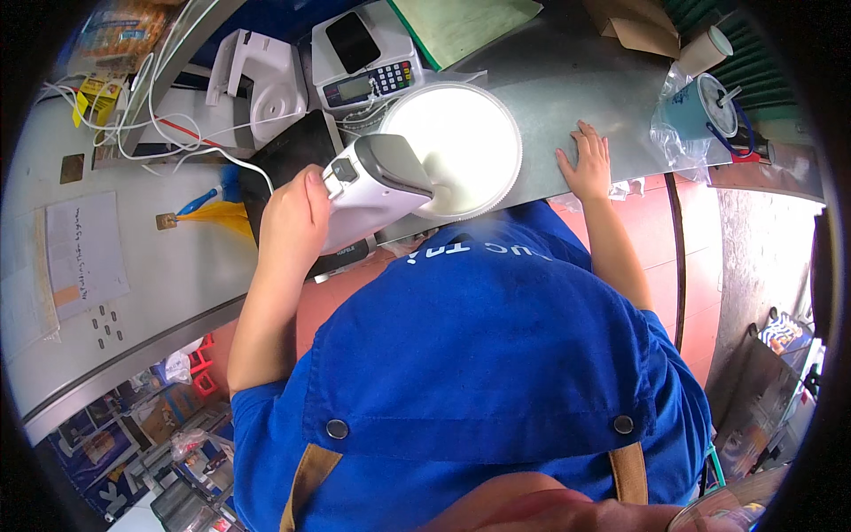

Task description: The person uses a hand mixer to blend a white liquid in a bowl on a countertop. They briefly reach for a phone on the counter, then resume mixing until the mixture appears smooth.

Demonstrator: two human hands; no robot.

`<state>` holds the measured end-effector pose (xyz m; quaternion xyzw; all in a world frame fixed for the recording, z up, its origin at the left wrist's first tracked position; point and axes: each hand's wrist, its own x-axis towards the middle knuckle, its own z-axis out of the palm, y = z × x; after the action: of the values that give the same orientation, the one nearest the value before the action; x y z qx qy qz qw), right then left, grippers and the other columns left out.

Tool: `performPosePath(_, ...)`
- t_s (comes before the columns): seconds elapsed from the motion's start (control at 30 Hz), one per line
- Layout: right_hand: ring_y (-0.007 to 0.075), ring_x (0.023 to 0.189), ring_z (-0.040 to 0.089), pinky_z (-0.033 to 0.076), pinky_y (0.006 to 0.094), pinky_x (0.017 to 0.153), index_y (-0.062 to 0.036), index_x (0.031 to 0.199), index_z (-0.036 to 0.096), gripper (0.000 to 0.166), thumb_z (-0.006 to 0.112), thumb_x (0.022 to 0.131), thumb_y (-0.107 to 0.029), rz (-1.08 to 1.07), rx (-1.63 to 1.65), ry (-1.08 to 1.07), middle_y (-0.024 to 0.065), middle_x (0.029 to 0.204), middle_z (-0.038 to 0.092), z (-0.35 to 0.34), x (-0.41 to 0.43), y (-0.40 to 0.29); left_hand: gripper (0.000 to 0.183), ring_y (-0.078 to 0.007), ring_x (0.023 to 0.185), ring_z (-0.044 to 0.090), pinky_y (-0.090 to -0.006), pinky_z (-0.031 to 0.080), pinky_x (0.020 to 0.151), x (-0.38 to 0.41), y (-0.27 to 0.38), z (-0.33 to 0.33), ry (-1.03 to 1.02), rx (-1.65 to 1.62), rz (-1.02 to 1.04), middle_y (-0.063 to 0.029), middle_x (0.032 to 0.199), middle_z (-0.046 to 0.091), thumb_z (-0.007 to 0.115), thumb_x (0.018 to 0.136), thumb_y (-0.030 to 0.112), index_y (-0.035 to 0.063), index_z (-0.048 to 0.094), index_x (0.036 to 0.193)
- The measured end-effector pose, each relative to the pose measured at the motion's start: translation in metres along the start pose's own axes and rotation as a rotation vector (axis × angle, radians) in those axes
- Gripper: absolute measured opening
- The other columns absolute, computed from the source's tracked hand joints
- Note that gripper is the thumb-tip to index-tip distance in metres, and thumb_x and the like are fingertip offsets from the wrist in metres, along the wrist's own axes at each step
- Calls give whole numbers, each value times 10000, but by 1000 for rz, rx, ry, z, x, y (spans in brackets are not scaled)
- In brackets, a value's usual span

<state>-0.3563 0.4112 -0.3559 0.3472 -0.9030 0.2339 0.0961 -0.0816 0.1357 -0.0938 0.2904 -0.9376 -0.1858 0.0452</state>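
Note:
My left hand (296,216) grips the handle of a white and grey electric hand mixer (379,186). The mixer's head hangs over a large round tub (504,193) with a ridged rim, filled with a smooth white mixture (459,133). The beaters are hidden beneath the mixer's body or in the mixture. To the right of the tub, my right hand (588,163) rests flat on the metal counter (545,86) near its front edge, its fingers apart and nothing in it. A white cable (223,153) leads from behind the mixer to the left.
Behind the tub stand a digital scale (369,86) with a phone (352,43) on it and a white mixer stand (272,86). A green-edged sheet (465,26) lies at the back. At the right are a blue lidded cup (698,106) and a paper cup (706,52). A black glass-topped appliance (292,153) sits left.

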Motion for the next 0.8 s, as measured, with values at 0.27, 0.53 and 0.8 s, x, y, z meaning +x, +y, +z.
performPosePath(0.27, 268, 1270, 382, 261, 472, 1073, -78, 1107, 539, 411, 632, 796, -331, -6, 11, -6, 82, 1334, 452, 2, -1, 3, 330, -351, 828, 595, -385, 454, 732, -3, -2, -30, -411, -169, 41, -211, 872, 604, 392, 971, 288, -7, 511, 1057)
performPosePath(0.53, 268, 1273, 380, 244, 460, 1081, -75, 1106, 544, 411, 622, 804, -343, -16, -30, -5, 88, 1337, 457, 2, 0, 3, 348, -103, 907, 536, -257, 428, 832, 12, -27, -37, -735, -642, -157, -42, 985, 577, 488, 949, 273, -9, 503, 1154)
performPosePath(0.8, 271, 1278, 371, 246, 459, 1081, -75, 1104, 542, 411, 616, 808, -350, -9, -28, -10, 87, 1341, 449, 2, -1, 2, 392, -123, 942, 545, -266, 430, 836, 9, -44, -33, -713, -846, -316, -77, 992, 603, 505, 932, 320, -6, 494, 1150)
